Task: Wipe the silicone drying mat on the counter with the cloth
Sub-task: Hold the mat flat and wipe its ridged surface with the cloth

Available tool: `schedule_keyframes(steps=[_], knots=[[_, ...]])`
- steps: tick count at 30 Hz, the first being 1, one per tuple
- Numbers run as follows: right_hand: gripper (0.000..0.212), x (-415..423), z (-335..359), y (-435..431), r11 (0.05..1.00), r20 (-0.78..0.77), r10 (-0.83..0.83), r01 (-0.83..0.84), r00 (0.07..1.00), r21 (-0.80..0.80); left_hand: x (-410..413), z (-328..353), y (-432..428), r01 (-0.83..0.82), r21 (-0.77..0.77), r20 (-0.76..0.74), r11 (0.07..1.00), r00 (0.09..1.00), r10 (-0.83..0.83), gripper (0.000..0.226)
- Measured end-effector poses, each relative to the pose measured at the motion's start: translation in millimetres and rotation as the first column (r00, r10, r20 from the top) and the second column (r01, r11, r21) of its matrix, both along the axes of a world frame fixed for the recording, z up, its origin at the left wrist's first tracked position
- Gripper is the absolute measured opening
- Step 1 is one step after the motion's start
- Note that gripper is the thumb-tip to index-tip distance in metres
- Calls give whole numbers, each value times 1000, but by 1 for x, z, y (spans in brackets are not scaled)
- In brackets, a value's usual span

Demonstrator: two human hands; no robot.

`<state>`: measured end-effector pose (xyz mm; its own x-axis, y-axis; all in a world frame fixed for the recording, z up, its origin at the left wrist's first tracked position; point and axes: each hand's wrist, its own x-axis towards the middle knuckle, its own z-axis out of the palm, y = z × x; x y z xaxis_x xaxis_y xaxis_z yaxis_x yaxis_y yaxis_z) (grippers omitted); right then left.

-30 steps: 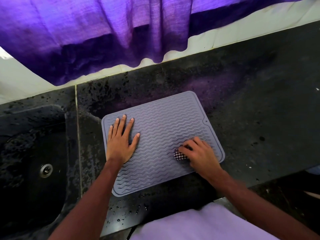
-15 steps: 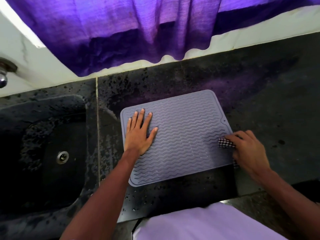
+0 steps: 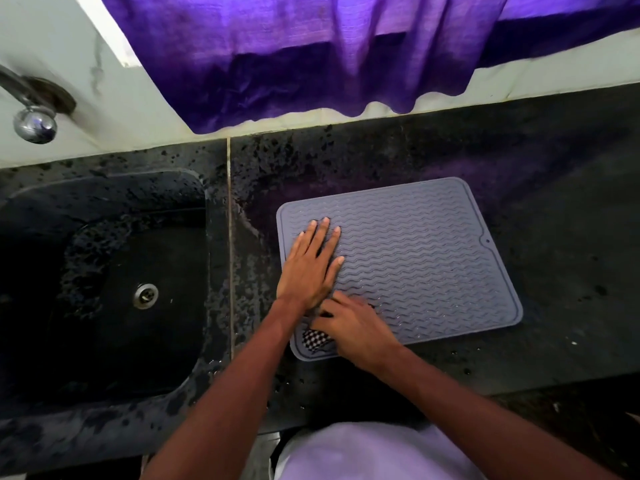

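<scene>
Right hand [image 3: 356, 329] was curled down on the checked cloth [image 3: 314, 338], pressing it onto the near-left corner of the silicone mat [image 3: 422, 261]. Left hand [image 3: 310, 268] lay flat, fingers spread, just beyond it, pinning the mat's left side to the dark counter [image 3: 554, 202]. Wiping judged mid-course: no way to tell which ridges were already clean; far-right area looked unattended.
</scene>
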<state>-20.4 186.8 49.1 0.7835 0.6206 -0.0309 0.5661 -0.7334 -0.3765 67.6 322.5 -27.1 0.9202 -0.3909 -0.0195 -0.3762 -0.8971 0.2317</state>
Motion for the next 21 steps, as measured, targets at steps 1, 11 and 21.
schedule_keyframes(steps=[1, 11, 21], knots=[[36, -1, -2, -2, 1000, 1, 10, -10, 1000, -9, -1, 1, 0, 3, -9, 0, 1000, 1000, -3, 66], [49, -10, 2, -95, 960, -50, -222, 209, 974, -188, -1, 1, 2, 17, -25, 23, 1000, 1000, -16, 66], [45, -30, 5, 4, 992, -117, -114, 106, 987, -73, -11, 2, -12, -63, -57, 2, 996, 998, 64, 65]])
